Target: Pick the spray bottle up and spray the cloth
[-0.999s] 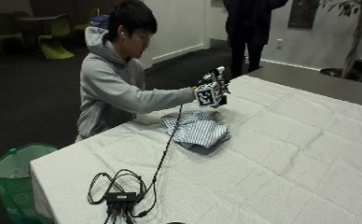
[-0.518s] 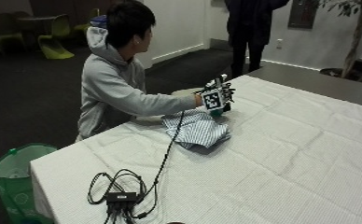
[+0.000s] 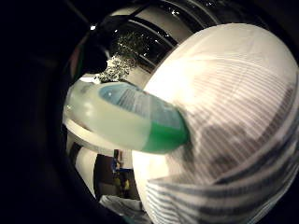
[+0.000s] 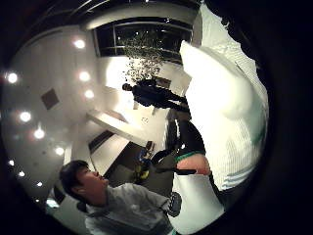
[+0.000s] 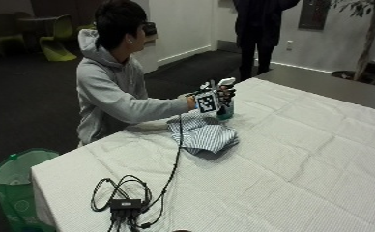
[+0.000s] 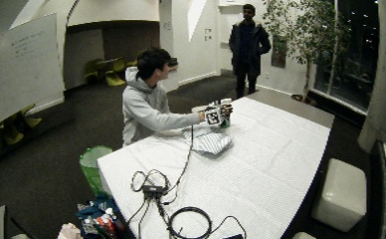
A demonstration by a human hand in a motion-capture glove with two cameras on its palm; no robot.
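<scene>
My gloved right hand [image 5: 214,100] grips a spray bottle [image 5: 225,107] upright, just past the far edge of the striped cloth [image 5: 204,136]. The bottle has a white spray head [image 5: 226,82] and green liquid at its base, which is at or just above the white tablecloth [image 5: 303,159]; I cannot tell which. In the little finger side palm view the pale bottle [image 3: 125,117] with its green bottom lies close to the palm, with the striped cloth [image 3: 205,201] beyond it. The bare left forearm [image 5: 148,126] rests on the table beside the cloth.
A black box with coiled cables [image 5: 124,203] lies near the table's front corner, and one cable runs up to the hand. A green bin [image 5: 12,182] stands on the floor by that corner. A dark table [image 5: 323,82] adjoins the far side.
The hand with the bottle has come down a little, towards the table beyond the cloth. The cloth has not moved.
</scene>
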